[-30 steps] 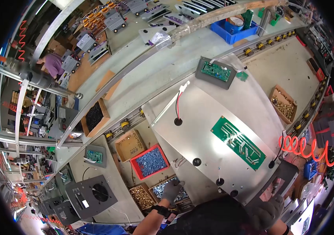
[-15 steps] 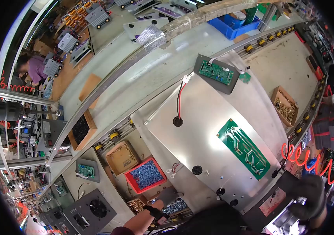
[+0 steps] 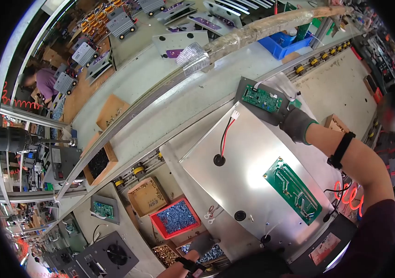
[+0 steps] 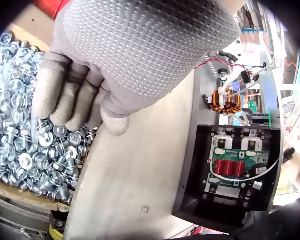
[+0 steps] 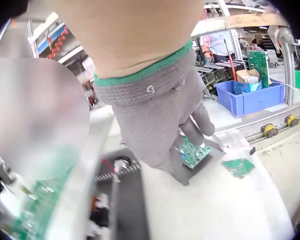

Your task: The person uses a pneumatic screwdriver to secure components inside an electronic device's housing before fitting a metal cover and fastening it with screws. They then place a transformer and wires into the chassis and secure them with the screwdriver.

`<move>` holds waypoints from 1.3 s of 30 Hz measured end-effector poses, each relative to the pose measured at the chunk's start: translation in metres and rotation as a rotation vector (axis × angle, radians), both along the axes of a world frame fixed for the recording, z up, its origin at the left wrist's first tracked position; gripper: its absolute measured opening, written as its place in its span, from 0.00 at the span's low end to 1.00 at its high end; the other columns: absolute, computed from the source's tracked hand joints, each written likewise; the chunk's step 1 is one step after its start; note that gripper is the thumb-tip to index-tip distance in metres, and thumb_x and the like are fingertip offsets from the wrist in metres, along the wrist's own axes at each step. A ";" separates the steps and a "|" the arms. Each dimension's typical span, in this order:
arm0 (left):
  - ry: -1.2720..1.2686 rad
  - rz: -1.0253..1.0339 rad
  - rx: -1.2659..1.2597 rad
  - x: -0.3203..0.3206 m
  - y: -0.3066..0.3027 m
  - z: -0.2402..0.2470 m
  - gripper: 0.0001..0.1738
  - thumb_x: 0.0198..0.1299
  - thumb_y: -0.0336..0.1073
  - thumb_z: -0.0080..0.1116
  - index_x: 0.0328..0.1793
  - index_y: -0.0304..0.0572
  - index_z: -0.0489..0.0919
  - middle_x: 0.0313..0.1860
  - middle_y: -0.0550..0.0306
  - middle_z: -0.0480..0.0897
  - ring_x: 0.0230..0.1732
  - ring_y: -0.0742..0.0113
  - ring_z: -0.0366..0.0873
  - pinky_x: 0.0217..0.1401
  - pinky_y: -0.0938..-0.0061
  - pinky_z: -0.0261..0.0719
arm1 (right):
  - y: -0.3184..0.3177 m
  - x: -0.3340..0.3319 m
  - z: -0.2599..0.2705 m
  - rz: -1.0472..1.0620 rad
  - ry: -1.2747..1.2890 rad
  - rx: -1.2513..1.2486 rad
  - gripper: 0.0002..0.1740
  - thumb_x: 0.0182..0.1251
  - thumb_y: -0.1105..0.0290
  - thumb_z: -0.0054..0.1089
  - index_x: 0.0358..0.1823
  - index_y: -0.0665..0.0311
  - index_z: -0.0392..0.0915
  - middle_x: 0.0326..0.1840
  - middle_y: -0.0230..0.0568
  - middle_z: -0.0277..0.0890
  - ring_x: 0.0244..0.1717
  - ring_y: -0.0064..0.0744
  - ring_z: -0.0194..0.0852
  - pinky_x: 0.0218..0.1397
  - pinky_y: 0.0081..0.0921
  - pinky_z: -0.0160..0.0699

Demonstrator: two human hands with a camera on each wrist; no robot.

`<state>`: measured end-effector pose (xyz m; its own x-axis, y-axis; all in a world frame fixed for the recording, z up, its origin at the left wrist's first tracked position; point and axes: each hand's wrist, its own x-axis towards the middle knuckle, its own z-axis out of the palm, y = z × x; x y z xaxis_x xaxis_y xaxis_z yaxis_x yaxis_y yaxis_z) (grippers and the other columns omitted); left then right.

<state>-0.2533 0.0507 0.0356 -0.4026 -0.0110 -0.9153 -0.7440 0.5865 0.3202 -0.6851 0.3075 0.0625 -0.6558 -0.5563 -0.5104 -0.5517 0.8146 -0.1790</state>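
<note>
In the head view my gloved left hand (image 3: 200, 244) is at the bin of silver screws (image 3: 213, 251). The left wrist view shows its fingers loosely bent over the screws (image 4: 50, 155), the thumb apart; nothing is visibly held. My gloved right hand (image 3: 297, 125) is at the lower right corner of a dark panel (image 3: 245, 90) carrying a green circuit board (image 3: 262, 98). In the right wrist view the hand (image 5: 152, 120) has its fingers and thumb spread around the near side of that board (image 5: 194, 152); whether they touch the panel is unclear.
A large metal sheet (image 3: 239, 171) with a green board (image 3: 294, 190) lies before me. A red bin of blue parts (image 3: 175, 219) and a cardboard box (image 3: 148, 197) stand left of it. A red coiled hose (image 3: 348, 197) hangs at right.
My right hand has moved from the lower right up to the dark panel, its forearm now crossing over the sheet's right side. My left hand stays at the screw bin. The head view has shifted.
</note>
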 end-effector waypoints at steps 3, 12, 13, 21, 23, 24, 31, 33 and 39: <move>0.055 -0.081 -0.031 0.010 0.000 -0.011 0.24 0.54 0.52 0.61 0.51 0.47 0.79 0.44 0.52 0.84 0.48 0.53 0.81 0.53 0.65 0.76 | 0.006 0.017 -0.001 0.161 0.179 0.102 0.14 0.56 0.66 0.56 0.43 0.56 0.81 0.57 0.41 0.69 0.55 0.40 0.70 0.54 0.33 0.72; 0.224 -0.130 -0.239 0.009 0.033 -0.012 0.19 0.58 0.49 0.58 0.46 0.42 0.82 0.40 0.51 0.85 0.42 0.54 0.83 0.48 0.63 0.77 | 0.044 0.047 0.181 0.353 0.519 -0.234 0.08 0.56 0.69 0.54 0.38 0.54 0.78 0.38 0.41 0.74 0.44 0.43 0.75 0.46 0.39 0.75; 0.234 -0.160 -0.233 0.002 0.038 -0.020 0.19 0.58 0.49 0.58 0.46 0.42 0.82 0.40 0.51 0.85 0.42 0.54 0.83 0.48 0.63 0.77 | 0.053 0.049 0.207 0.318 0.578 -0.292 0.07 0.57 0.68 0.56 0.37 0.53 0.78 0.38 0.40 0.74 0.43 0.42 0.75 0.46 0.39 0.75; 0.232 -0.093 -0.014 -0.084 0.123 -0.026 0.19 0.56 0.46 0.60 0.30 0.32 0.82 0.23 0.51 0.83 0.21 0.62 0.80 0.29 0.68 0.76 | 0.101 0.165 0.382 0.411 0.707 -0.561 0.14 0.68 0.65 0.50 0.42 0.71 0.77 0.29 0.44 0.78 0.31 0.40 0.77 0.37 0.33 0.77; 0.362 -0.273 -0.118 -0.109 0.161 -0.041 0.15 0.55 0.45 0.59 0.33 0.39 0.82 0.37 0.42 0.83 0.41 0.43 0.81 0.44 0.55 0.77 | 0.121 0.215 0.379 0.251 0.557 -0.721 0.12 0.66 0.66 0.52 0.44 0.67 0.78 0.35 0.46 0.78 0.34 0.40 0.77 0.41 0.34 0.76; 0.580 -0.505 -0.263 -0.119 0.182 -0.060 0.13 0.54 0.42 0.59 0.35 0.40 0.82 0.38 0.41 0.83 0.43 0.42 0.80 0.44 0.54 0.77 | 0.133 0.240 0.370 0.160 0.571 -0.783 0.12 0.65 0.68 0.52 0.43 0.68 0.78 0.34 0.45 0.78 0.33 0.37 0.77 0.40 0.32 0.75; 0.586 -0.413 0.285 -0.075 0.209 0.018 0.25 0.57 0.41 0.58 0.61 0.46 0.74 0.50 0.43 0.80 0.48 0.50 0.79 0.53 0.64 0.75 | 0.184 0.356 0.198 -0.582 0.219 -0.879 0.10 0.61 0.76 0.53 0.43 0.70 0.78 0.32 0.41 0.77 0.30 0.29 0.73 0.36 0.24 0.71; 0.717 -0.284 0.236 -0.036 0.179 0.011 0.22 0.57 0.39 0.58 0.58 0.47 0.75 0.49 0.44 0.80 0.49 0.49 0.78 0.54 0.63 0.75 | 0.220 0.379 0.104 -0.639 0.106 -0.722 0.10 0.61 0.73 0.55 0.43 0.66 0.79 0.32 0.39 0.78 0.30 0.30 0.74 0.35 0.26 0.72; 0.711 0.261 -0.899 0.144 0.030 0.002 0.27 0.49 0.36 0.64 0.57 0.37 0.73 0.54 0.41 0.75 0.57 0.43 0.71 0.62 0.58 0.68 | 0.229 0.408 0.007 -0.672 0.038 -0.519 0.11 0.60 0.69 0.56 0.43 0.61 0.78 0.33 0.43 0.78 0.34 0.39 0.79 0.38 0.34 0.76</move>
